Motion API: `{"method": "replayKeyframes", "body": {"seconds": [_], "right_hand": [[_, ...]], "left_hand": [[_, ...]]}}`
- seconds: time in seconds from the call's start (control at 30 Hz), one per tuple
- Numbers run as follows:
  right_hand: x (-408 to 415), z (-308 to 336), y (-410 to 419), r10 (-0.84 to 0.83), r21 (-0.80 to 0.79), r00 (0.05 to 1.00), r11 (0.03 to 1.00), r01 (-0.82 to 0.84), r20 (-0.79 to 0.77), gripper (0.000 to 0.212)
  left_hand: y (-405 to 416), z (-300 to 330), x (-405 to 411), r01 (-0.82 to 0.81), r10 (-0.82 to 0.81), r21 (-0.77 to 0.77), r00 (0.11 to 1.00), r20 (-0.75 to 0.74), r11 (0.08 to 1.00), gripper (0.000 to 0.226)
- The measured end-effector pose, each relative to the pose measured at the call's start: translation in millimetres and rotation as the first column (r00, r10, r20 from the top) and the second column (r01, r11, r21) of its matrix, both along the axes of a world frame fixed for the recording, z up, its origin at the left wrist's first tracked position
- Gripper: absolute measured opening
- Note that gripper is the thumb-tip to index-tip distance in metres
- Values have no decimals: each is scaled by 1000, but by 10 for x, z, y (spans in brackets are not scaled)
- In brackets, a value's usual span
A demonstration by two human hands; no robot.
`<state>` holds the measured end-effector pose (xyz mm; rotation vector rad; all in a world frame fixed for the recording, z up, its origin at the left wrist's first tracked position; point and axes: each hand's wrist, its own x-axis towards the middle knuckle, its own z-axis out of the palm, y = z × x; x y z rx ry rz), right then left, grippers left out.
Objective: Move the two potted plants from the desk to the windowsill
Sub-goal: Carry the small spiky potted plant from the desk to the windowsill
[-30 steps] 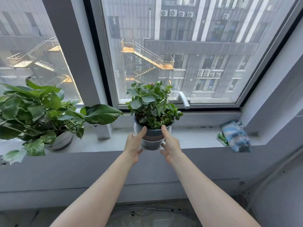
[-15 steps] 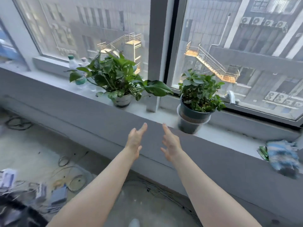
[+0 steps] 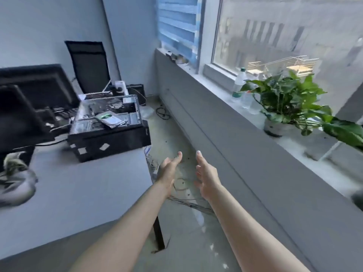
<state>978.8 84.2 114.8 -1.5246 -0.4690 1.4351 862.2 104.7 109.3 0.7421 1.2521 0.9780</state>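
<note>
Head view: left hand (image 3: 169,172) and right hand (image 3: 206,177) both spread wide, empty, palms facing each other, raised over floor (image 3: 188,242) gap between desk (image 3: 74,193) and wall. Potted plant (image 3: 288,101) upright on windowsill (image 3: 318,165), far right, one big leaf trailing right; second pot only dark sliver at right edge, cannot tell. Desk left: open computer case (image 3: 110,124), monitors (image 3: 29,103). Bottles (image 3: 238,83) beyond plant. Cables on floor.

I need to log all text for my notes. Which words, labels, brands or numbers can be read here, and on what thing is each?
No text can be read.
Bottle label: green, too blurred.
Green-and-white packet in the open computer case: print too blurred.
</note>
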Motion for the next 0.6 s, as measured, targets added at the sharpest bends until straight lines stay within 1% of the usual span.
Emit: {"method": "replayKeyframes", "body": {"seconds": [0.03, 0.13, 0.2, 0.27, 0.37, 0.53, 0.6], "right_hand": [[-221, -11, 51, 51, 7, 999, 999, -51, -4, 61], [-944, -66, 160, 200, -4, 980, 980, -201, -20, 84], [-1341, -89, 188, 265, 9, 963, 964, -265, -45, 86], [-1805, -98, 213, 339, 3, 939, 941, -340, -48, 81], [-2417, -133, 261, 429, 20, 902, 903, -428, -48, 67], [-3504, -273, 364, 558, 4, 829, 830, -558, -41, 67], [-3931, -358, 421, 597, -13, 801, 802, -598, -40, 61]], "left_hand": [[-20, 10, -242, -36, 36, -1, 999, -10, 999, 90], [-105, 3, -983, -178, 178, -5, 984, -2, 984, 87], [-130, -40, -1360, -232, 232, -26, 973, 4, 972, 83], [-183, -70, -1801, -307, 307, -28, 952, -8, 951, 78], [-240, -153, -2385, -395, 395, -39, 918, -7, 918, 83], [-296, -334, -3370, -540, 540, -67, 841, -28, 839, 87], [-279, -403, -3776, -575, 574, -80, 818, -39, 814, 87]]}}
